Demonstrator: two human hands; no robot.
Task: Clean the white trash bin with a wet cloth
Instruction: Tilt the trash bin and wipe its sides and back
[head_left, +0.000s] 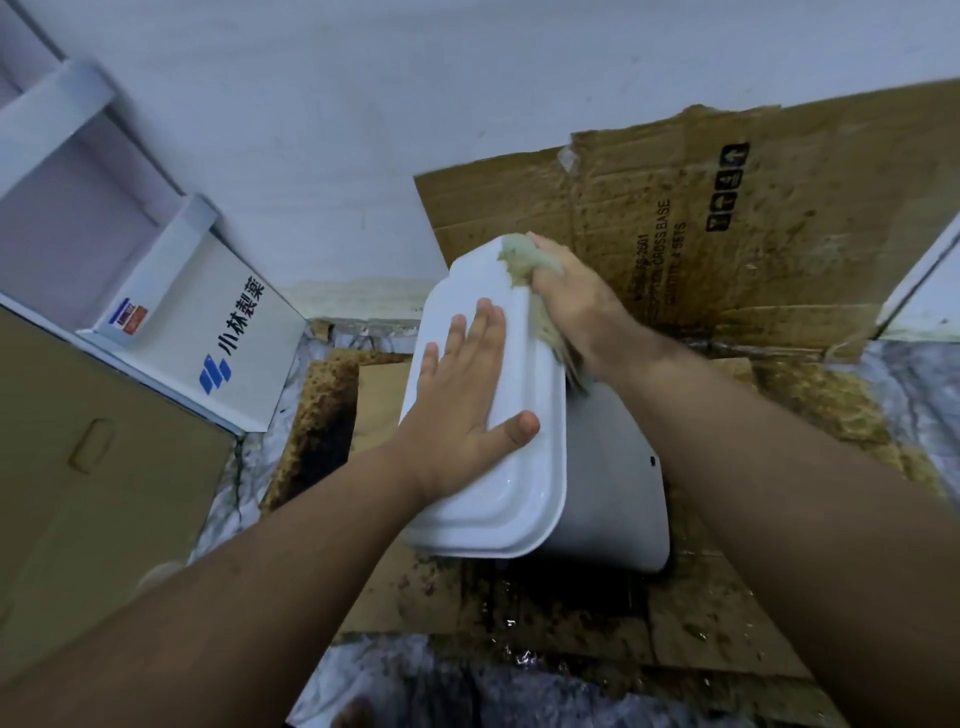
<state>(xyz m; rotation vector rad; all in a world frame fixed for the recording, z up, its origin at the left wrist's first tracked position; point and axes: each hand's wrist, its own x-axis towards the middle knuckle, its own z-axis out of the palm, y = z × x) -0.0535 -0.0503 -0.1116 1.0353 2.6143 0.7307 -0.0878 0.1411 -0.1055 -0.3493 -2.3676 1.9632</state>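
Observation:
The white trash bin (608, 483) stands on stained cardboard, its lid closed and glossy. My left hand (462, 395) lies flat on the lid with fingers spread, holding nothing. My right hand (571, 301) is at the lid's far right edge, fingers closed on a pale greenish wet cloth (519, 260). The cloth presses against the far corner of the lid and trails down along the right edge under my wrist.
Wet, speckled cardboard sheets (727, 234) cover the floor and lean on the wall behind the bin. A white box with blue print (228, 338) and a brown carton (93, 457) stand to the left. A puddle (519, 654) glistens in front.

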